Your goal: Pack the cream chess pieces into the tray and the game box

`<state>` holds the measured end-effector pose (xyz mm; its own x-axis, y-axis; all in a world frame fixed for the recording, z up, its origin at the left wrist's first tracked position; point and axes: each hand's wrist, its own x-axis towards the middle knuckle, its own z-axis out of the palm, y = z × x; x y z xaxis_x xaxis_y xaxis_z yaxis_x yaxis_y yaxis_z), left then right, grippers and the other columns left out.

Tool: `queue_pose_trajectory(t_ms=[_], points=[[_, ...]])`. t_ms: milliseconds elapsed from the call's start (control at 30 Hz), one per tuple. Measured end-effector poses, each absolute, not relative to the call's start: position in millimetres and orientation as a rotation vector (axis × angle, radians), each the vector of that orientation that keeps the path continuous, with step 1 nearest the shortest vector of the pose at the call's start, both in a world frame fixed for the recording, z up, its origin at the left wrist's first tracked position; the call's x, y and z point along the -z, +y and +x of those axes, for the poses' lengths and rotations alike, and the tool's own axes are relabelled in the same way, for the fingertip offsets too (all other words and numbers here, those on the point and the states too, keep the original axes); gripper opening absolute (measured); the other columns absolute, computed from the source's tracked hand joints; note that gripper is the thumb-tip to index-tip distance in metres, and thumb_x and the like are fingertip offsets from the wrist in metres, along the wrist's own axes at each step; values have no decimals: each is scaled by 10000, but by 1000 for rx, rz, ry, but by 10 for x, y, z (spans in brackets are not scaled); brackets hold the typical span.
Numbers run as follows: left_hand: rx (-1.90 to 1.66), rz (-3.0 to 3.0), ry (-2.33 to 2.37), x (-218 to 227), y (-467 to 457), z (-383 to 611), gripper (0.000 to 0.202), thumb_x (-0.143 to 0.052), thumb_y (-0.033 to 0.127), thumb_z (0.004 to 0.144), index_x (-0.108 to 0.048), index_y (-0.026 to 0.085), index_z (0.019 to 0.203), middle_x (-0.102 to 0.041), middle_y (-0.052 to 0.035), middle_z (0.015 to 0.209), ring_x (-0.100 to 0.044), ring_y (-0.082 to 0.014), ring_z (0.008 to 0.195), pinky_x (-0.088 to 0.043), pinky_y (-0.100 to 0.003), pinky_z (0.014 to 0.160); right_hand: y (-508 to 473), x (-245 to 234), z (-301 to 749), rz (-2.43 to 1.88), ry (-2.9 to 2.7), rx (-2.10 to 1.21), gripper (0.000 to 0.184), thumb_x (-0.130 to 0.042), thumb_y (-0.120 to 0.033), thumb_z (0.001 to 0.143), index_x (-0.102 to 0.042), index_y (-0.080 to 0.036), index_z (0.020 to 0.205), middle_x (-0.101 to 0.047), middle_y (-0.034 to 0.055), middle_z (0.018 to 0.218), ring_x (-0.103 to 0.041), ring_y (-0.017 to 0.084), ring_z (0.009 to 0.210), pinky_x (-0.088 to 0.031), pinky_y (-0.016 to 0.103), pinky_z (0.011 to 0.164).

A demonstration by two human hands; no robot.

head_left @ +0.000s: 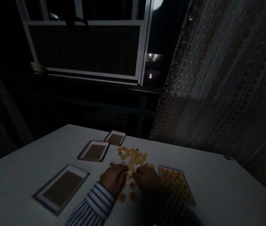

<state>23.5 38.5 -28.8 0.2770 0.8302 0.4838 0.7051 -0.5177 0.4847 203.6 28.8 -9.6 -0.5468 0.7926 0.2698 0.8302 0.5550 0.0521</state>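
Observation:
Round wooden xiangqi pieces, some with red or dark characters, lie in a loose cluster on the white table. My left hand, in a striped cuff, reaches in from the left, its fingers curled and closed at a piece by the fingertips. From the right, my right hand faces it, fingers bent and pinched at a piece on the cluster's near side. The fingers and dim light partly hide both pieces. Between my wrists lie a few face-up pieces. Right of my right hand, a shallow tray holds rows of face-up pieces.
Three shallow rectangular trays or lids lie left of the pieces: a near one, a middle one and a far one. The white table ends before a dark window. A beaded curtain hangs at right.

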Motion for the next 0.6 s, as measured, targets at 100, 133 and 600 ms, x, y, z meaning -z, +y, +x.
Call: queue_pose_trajectory(t_ms=[100, 133, 600], points=[[-1051, 2392, 1446, 276, 376, 235, 272, -383, 216, 793, -621, 179, 920, -661, -67, 911, -594, -181, 856, -455, -326, 802, 287, 109, 2050, -1332, -2584, 279, 162, -463, -191, 832, -583, -220, 937, -604, 37, 934, -481, 184, 887, -302, 314, 719], [-1044, 2398, 1450, 274, 376, 233, 272, -385, 215, 793, -620, 178, 924, -661, -68, 911, -596, -180, 854, -458, -323, 801, 288, 112, 2052, -1326, -2588, 285, 162, -463, -192, 832, -581, -217, 939, -606, 39, 938, -476, 188, 894, -297, 321, 724], [-926, 2441, 1434, 255, 384, 206, 282, -385, 215, 799, -613, 164, 958, -662, -77, 929, -603, -184, 868, -478, -321, 789, 319, 84, 2021, -1367, -2639, 178, 136, -447, -184, 823, -571, -190, 880, -626, 46, 853, -471, 194, 881, -263, 344, 744]])
